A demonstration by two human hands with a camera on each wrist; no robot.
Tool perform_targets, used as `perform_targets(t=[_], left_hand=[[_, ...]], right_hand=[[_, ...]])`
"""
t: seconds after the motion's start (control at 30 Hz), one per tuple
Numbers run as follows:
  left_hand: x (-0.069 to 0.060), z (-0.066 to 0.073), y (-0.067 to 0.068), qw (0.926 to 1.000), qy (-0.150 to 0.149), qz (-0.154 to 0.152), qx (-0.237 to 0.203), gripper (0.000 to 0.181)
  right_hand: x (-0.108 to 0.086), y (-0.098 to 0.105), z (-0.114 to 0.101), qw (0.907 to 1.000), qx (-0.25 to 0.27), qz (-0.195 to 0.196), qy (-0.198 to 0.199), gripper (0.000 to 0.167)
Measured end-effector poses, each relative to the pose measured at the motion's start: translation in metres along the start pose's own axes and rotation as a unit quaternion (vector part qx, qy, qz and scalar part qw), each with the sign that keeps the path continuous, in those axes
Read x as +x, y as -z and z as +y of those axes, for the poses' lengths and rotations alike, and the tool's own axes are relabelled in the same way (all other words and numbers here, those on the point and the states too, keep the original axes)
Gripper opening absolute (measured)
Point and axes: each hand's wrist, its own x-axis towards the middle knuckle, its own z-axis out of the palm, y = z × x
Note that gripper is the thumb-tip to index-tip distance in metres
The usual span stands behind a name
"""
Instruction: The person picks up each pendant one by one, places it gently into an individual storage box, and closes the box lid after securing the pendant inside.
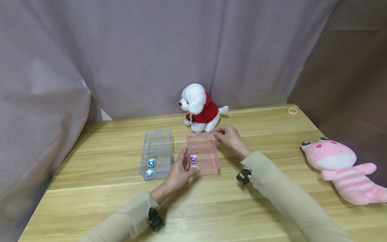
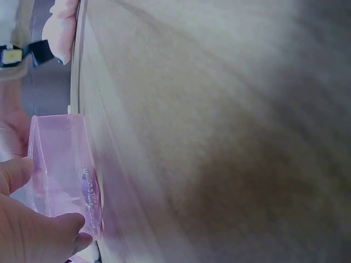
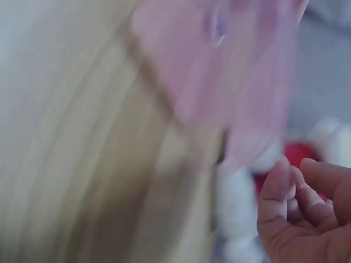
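Note:
A clear pink box point(image 1: 208, 159) stands on the table with its hinged lid point(image 1: 199, 139) raised. Inside lie a purple heart-shaped gem point(image 1: 193, 158) with a silvery rim and a second gem point(image 1: 194, 167), partly hidden by a thumb. My left hand point(image 1: 178, 173) grips the box's left side, thumb at the front; the left wrist view shows the thumb and a finger across the box point(image 2: 57, 148). My right hand point(image 1: 228, 136) is at the lid's right edge, fingers loosely bent. In the right wrist view nothing shows between its fingertips point(image 3: 281, 172); blur hides any contact.
Left of the pink box stands a clear bluish box point(image 1: 163, 164), lid raised, holding two blue gems point(image 1: 151, 162). A white plush dog point(image 1: 195, 97) in red sits just behind. A pink plush toy point(image 1: 344, 171) lies at right, a light-coloured ring point(image 1: 292, 111) at the back right corner.

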Motion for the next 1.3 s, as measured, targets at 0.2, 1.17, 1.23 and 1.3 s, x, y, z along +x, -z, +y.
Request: perform_targets(t=[0.2, 1.17, 1.23, 1.3], left_hand=[[0.0, 0.0, 0.001, 1.0, 0.01, -0.002, 0.001, 0.091], [0.002, 0.0, 0.001, 0.9999, 0.009, 0.003, 0.007, 0.092], [0.002, 0.001, 0.001, 0.9999, 0.009, 0.002, 0.009, 0.092], [0.002, 0.001, 0.002, 0.9999, 0.008, 0.001, 0.007, 0.092]], right_hand=[[0.013, -0.001, 0.022, 0.9822, 0.13, -0.054, -0.125, 0.029], [0.009, -0.005, 0.015, 0.9739, 0.175, -0.052, -0.135, 0.036], [0.008, -0.005, 0.014, 0.9742, 0.177, -0.048, -0.132, 0.034], [0.007, -0.004, 0.012, 0.9746, 0.18, -0.043, -0.126, 0.032]])
